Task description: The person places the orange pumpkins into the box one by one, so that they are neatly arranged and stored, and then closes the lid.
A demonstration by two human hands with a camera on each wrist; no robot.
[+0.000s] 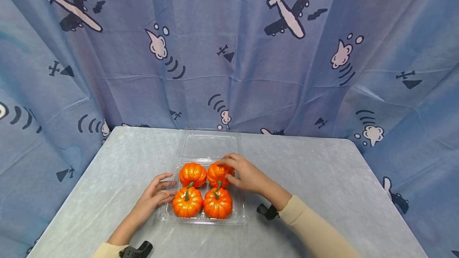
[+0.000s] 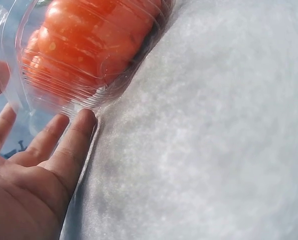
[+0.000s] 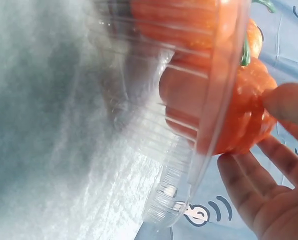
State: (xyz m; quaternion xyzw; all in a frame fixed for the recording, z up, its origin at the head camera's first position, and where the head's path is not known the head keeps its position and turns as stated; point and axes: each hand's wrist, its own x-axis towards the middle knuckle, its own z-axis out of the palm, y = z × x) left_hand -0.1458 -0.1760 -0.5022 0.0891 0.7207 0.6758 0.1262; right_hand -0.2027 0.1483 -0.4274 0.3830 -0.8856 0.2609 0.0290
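Several small orange pumpkins with green stems sit in a clear plastic container, its lid folded back behind it. At the far right of the container, my right hand grips a pumpkin, thumb on the near side and fingers on the far side. The right wrist view shows that pumpkin between thumb and fingertips, partly behind the clear wall. My left hand is at the container's left side with fingers extended. In the left wrist view its fingertips are right at the ribbed wall, beside another pumpkin.
A light grey table extends around the container. Behind it hangs a blue curtain printed with aeroplanes, meeting the table's back edge. Black wrist straps are worn on both wrists, next to beige sleeves.
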